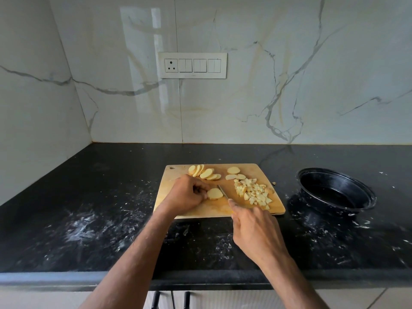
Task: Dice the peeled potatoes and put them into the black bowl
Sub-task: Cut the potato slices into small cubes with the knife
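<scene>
a light rectangular wooden cutting board lies on the black speckled stone counter and serves as the anchor here. near the board's middle, the left hand curls its fingers around a small stack of pale yellow round potato slices, pinning them to the wood. just to the right of that stack, a thin steel-bladed knife runs diagonally across the board, its blade beside the slices. the right hand is wrapped around the knife's handle at the board's near edge, forefinger stretched along the top; the handle itself is hidden inside the fist.

along the board's far edge lies a fanned row of uncut potato slices, and a few more loose slices lie to the right of that row. on the board's right half sits a heap of small pale diced potato cubes. one stray potato bit lies on the counter just off the board's right edge.

the round black bowl stands on the counter to the right of the board, apart from it, holding no potato. white flecks are smeared on the counter to the board's left and in front of it.
</scene>
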Tool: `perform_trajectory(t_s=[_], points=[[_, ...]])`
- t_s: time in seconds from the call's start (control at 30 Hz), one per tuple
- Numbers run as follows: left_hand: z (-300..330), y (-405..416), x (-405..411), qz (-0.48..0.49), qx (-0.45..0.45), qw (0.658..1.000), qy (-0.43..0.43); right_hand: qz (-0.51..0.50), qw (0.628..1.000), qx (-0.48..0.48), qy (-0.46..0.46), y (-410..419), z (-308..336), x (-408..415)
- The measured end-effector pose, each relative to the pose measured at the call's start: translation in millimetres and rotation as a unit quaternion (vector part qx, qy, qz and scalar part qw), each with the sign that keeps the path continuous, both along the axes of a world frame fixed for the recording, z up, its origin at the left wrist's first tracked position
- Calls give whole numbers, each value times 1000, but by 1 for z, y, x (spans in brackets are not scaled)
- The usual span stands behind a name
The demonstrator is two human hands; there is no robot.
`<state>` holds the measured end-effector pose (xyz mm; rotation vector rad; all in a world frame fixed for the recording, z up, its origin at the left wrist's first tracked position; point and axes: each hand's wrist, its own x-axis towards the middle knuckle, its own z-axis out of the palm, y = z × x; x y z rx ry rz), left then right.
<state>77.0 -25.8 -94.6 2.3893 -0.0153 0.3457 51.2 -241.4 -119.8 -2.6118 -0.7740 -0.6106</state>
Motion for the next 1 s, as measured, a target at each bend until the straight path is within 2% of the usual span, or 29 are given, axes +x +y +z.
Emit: perform_trajectory(t_s=[0.13,0.4,0.77,1.0], points=[[-1,-7,-2,-6,-17,1000,-13,-24,1000,16,4,-1,-1,0],[-4,-25,-5,52,34,997,-51,11,998,58,35,8,8,3],[-11,-28,-3,71,89,989,-91,-11,1000,3,23,16,7,5],[-11,-33,2,101,93,988,-69,-20,1000,-12,19,18,9,4]])
